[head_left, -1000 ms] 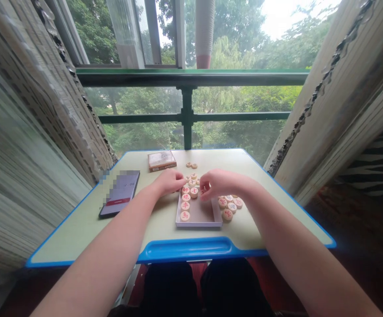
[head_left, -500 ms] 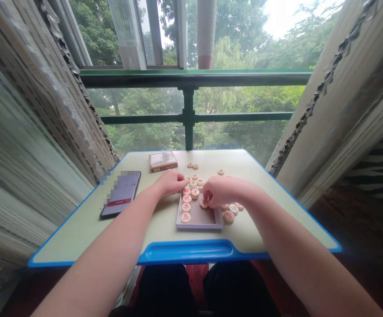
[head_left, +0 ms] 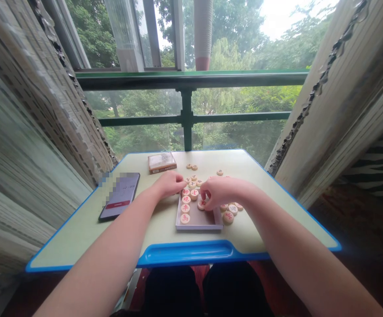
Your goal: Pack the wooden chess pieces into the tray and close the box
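A shallow open box (head_left: 199, 227) lies on the table with red-marked xiangqi pieces in it. Several stand in a column along its left side, and one more piece (head_left: 194, 194) sits beside the top of that column. At the box's far left corner is my left hand (head_left: 170, 183), fingers curled and closed on the edge. My right hand (head_left: 216, 192) reaches over the right wall, thumb and finger pinching a xiangqi piece (head_left: 201, 204) down in the box. My fingers cover part of that piece. Loose pieces (head_left: 228, 217) lie right of the box, partly behind my right hand.
More loose pieces (head_left: 192, 184) lie beyond the box, with a few farther back. A flat box lid (head_left: 162, 162) rests at the far left. A phone (head_left: 120, 198) lies left of my left forearm. The table (head_left: 79, 246) has a blue rim and a front trough (head_left: 187, 252).
My right hand has moved slightly left with the pinched piece, toward the pieces lined up in the box. My left hand stays at the corner. The view has shifted a little.
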{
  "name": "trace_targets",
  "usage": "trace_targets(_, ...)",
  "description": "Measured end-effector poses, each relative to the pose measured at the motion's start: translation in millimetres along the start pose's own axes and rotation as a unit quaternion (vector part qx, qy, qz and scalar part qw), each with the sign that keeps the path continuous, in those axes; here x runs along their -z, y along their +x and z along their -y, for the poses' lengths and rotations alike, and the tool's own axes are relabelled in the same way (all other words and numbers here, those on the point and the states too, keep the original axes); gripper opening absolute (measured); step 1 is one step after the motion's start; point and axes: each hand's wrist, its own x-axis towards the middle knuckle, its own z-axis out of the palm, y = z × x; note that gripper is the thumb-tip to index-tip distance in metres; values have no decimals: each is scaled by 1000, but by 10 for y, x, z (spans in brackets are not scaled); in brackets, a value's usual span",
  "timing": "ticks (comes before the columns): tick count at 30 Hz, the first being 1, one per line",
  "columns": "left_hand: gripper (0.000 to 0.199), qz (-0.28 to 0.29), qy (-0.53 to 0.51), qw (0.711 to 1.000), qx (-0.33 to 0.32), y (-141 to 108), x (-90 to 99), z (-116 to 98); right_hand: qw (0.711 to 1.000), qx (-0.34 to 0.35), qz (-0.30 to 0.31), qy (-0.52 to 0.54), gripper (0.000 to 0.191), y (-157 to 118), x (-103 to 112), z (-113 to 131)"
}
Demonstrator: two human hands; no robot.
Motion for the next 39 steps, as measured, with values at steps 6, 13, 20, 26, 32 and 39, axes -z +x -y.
trace_targets(6, 20, -1, -6, 1000, -3, 2, -8, 10, 1000, 13, 4, -9, 28, -6, 4, 17)
trace_targets(13, 19, 6, -6, 1000, 0, -1, 1, -6, 1000, 28, -3, -3, 31, -1, -11, 29)
trace_targets(20, 18, 8, -14, 1000, 13, -5, 7, -14, 999, 22, 22, 6, 30, -1, -17, 60)
trace_targets(26, 19, 5, -8, 1000, 6, 8, 2, 7, 999, 22, 30, 25, 41, -1, -18, 37)
trace_targets(32, 18, 7, -28, 1000, 11, 6, -4, 10, 999, 32, 29, 32, 33, -8, -12, 50)
trace_targets(39, 18, 3, -42, 999, 12, 6, -3, 30, 999, 25, 22, 21, 31, -6, -19, 49)
